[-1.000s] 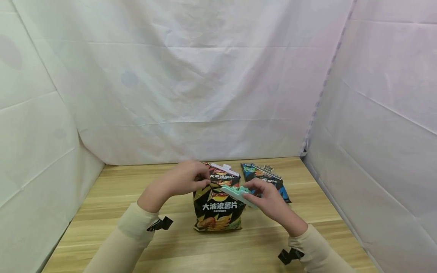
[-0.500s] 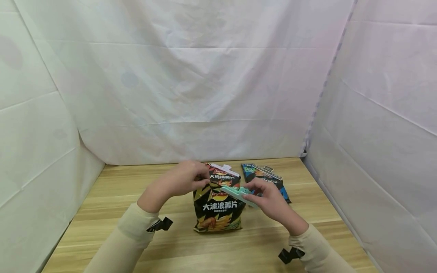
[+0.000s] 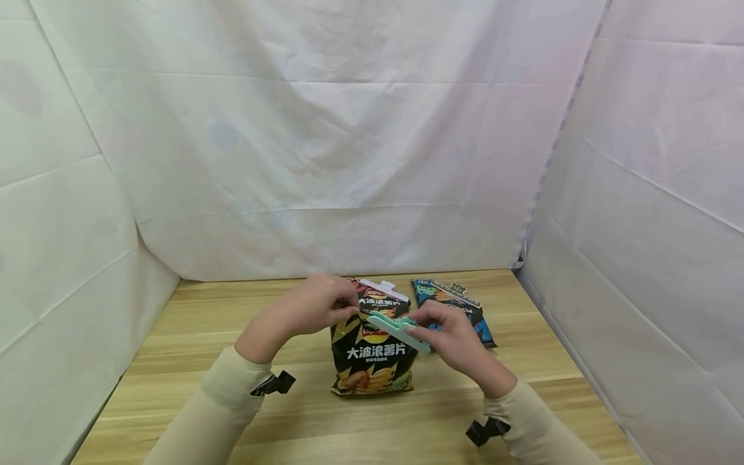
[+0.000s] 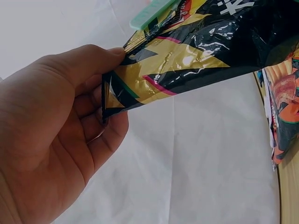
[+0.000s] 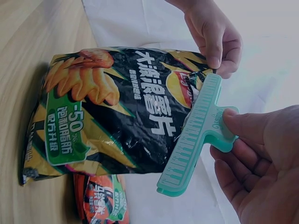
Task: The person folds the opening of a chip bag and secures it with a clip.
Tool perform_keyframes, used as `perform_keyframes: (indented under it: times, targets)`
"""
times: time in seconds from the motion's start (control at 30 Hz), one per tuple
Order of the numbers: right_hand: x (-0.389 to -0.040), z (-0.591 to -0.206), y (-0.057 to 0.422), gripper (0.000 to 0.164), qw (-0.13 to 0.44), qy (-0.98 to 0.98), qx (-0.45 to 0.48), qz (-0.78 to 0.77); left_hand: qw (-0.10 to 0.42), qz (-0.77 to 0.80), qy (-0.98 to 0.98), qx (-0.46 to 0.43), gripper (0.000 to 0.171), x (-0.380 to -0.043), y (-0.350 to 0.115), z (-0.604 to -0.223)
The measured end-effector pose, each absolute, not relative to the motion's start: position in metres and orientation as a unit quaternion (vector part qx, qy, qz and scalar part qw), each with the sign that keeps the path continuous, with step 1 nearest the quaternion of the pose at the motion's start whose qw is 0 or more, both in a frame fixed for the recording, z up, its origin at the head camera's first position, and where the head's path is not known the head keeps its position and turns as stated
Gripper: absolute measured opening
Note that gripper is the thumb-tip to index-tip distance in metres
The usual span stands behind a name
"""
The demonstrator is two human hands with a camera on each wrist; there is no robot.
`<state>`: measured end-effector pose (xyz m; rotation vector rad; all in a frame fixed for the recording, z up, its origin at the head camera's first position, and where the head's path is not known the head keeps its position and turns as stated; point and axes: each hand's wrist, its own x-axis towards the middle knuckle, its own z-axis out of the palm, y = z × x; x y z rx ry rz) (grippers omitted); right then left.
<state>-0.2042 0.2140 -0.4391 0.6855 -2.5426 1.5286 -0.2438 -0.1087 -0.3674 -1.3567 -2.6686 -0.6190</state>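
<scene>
A black and gold chip bag (image 3: 374,361) stands upright on the wooden table. My left hand (image 3: 316,303) pinches its top left corner between thumb and fingers, and the left wrist view shows the thumb (image 4: 110,56) pressing on the folded edge. A mint-green bag clip (image 5: 194,135) with a ruler-like pattern lies along the top edge of this bag. My right hand (image 3: 456,332) grips the clip's handle, thumb on one side and fingers behind it. In the right wrist view the clip's long bar spans nearly the whole bag top.
Behind stands a red and black chip bag (image 3: 383,313) with a pale clip (image 3: 383,289) on its top. To the right lies a blue and black chip bag (image 3: 482,325) with a dark-handled clip (image 3: 456,294). White cloth (image 3: 349,148) hangs around the table.
My right hand and the green clip have shifted slightly left, and the clip's bar now sits across the bag's top. The left hand keeps its pinch on the corner.
</scene>
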Motion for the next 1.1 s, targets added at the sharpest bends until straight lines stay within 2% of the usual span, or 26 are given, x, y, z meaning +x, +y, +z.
perform_keyframes:
  times: [0.9, 1.1]
  targets:
    - [-0.207, -0.431, 0.199, 0.018, 0.056, -0.836, 0.243, 0.488, 0.044, -0.195, -0.877, -0.437, 0.01, -0.241, -0.106, -0.364]
    - [-0.209, -0.432, 0.198, 0.017, 0.043, -0.835, 0.242, 0.492, 0.047, -0.192, -0.877, -0.437, 0.01, -0.241, -0.107, -0.364]
